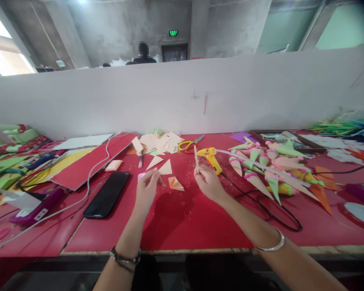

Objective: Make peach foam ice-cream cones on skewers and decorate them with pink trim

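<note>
the right hand (208,182) is closed to a pinch, thumb and fingers around a thin pale strip (196,158) that stands nearly upright above the middle of the red table (182,226). the left hand (148,184) is half curled, fingertips close together beside a pink piece (142,176); i cannot tell whether it has hold of it. between the hands lies a folded orange piece (176,184), with two paper triangles (166,167) just beyond, toward the far edge. near the right hand a yellow glue gun (214,160) lies with its black cable (291,216) looping toward the near edge. red-and-yellow scissors (186,144) and a heap of cut paper (162,142) lie by the far edge, a pen (141,159) in front of the heap. left of the left hand is a black phone (107,195); farther out, toward the left edge, sits a purple power strip (39,207). toward the right edge, pale green and peach cones (271,157) are piled. a white partition (157,101) rises along the far edge.
</note>
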Action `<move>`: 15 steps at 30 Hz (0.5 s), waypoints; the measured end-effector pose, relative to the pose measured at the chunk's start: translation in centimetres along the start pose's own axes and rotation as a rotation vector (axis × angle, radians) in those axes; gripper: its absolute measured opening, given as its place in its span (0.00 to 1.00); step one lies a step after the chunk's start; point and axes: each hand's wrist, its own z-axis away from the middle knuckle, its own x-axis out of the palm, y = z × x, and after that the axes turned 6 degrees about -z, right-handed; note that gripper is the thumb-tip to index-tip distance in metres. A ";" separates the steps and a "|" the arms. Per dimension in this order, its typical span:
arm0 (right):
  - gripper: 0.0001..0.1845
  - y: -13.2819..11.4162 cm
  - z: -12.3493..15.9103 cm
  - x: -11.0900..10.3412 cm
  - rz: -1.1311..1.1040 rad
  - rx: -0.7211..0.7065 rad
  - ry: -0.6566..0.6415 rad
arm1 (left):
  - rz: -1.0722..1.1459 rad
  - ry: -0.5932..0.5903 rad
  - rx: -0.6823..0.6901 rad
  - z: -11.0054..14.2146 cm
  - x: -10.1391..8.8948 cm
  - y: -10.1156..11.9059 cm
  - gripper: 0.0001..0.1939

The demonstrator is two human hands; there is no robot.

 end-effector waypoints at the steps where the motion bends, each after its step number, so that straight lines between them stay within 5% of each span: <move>1: 0.10 -0.2 -0.1 0.2 0.009 -0.011 -0.028 | 0.021 0.028 -0.019 -0.1 0.0 0.0 0.12; 5: 0.09 -1.2 -0.6 1.8 0.093 0.090 -0.143 | 0.115 0.126 -0.088 -0.4 -0.3 -0.1 0.12; 9: 0.19 -1.8 -1.4 3.6 0.170 0.264 -0.233 | 0.081 0.137 -0.057 -0.5 -0.6 -0.2 0.12; 15: 0.09 -1.0 -1.7 3.4 0.196 0.202 -0.298 | -0.029 0.149 -0.044 -0.4 -0.5 -0.1 0.13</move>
